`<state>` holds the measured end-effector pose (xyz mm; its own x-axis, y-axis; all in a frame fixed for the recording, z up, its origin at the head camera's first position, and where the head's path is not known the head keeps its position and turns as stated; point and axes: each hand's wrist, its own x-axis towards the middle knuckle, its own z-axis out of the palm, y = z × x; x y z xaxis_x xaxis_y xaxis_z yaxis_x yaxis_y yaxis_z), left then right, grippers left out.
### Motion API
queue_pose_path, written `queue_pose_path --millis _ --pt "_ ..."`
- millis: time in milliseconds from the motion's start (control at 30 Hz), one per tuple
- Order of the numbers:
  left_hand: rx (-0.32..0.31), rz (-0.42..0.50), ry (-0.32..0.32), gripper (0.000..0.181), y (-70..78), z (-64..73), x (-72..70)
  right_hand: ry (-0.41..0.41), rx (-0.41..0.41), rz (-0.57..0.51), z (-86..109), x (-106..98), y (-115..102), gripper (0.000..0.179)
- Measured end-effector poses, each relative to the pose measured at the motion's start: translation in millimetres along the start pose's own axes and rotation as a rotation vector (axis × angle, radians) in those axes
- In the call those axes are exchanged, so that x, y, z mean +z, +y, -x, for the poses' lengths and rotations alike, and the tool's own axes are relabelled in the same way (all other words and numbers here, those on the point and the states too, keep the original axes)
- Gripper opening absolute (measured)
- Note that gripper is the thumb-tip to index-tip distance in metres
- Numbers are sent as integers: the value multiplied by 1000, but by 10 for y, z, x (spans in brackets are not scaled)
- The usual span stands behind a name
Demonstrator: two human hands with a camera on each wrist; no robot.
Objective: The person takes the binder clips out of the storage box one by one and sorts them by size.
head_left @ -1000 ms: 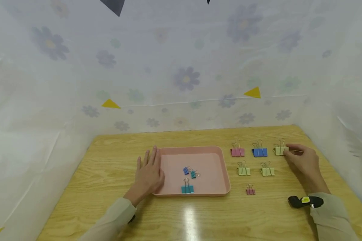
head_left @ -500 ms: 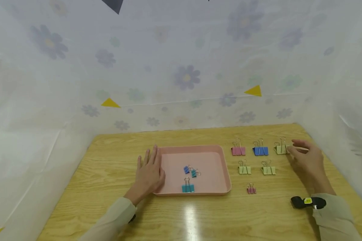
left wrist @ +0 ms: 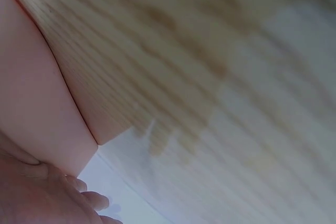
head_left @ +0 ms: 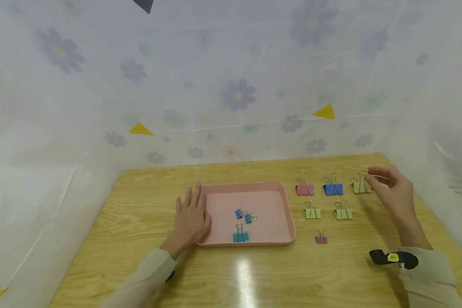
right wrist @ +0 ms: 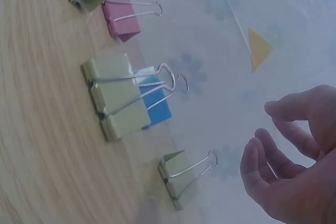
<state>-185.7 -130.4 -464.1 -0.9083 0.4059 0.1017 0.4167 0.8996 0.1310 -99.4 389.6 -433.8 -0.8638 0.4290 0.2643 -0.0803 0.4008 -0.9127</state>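
Note:
My left hand (head_left: 190, 218) rests along the left rim of the pink tray (head_left: 288, 214), fingers straight. In the left wrist view its fingers (left wrist: 94, 200) lie by the tray's corner. The tray holds a teal binder clip (head_left: 240, 237), a small blue one (head_left: 239, 213) and a small teal one (head_left: 248, 218). My right hand (head_left: 396, 192) hovers at the handles of the far-right pale green binder clip (head_left: 361, 187), fingers loosely bent. In the right wrist view the hand (right wrist: 294, 156) holds nothing, and a gap separates it from that clip (right wrist: 178, 179).
Left of that clip stand a blue binder clip (head_left: 333, 189) and a pink one (head_left: 305, 189). Two pale green clips (head_left: 312, 212) make the row in front. A small pink clip (head_left: 321, 238) is nearest. A flowered white sheet (head_left: 231, 128) walls the wooden table (head_left: 146, 196).
My right hand has drawn back from the body of the far-right green clip and risen to the height of its handles. The left hand stays on the tray. The head view tilts slightly.

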Motion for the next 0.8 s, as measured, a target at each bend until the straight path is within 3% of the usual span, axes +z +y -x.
queue_pose_path --millis 267,433,800 --pt "-12 5 -10 69 14 -16 -18 -20 -145 -40 22 242 -256 31" --pt "-15 9 -7 68 -1 -27 -2 -95 -201 -46 93 411 -379 32" --pt "-7 20 -1 69 -6 -50 18 -284 -215 -147 245 827 -561 35"
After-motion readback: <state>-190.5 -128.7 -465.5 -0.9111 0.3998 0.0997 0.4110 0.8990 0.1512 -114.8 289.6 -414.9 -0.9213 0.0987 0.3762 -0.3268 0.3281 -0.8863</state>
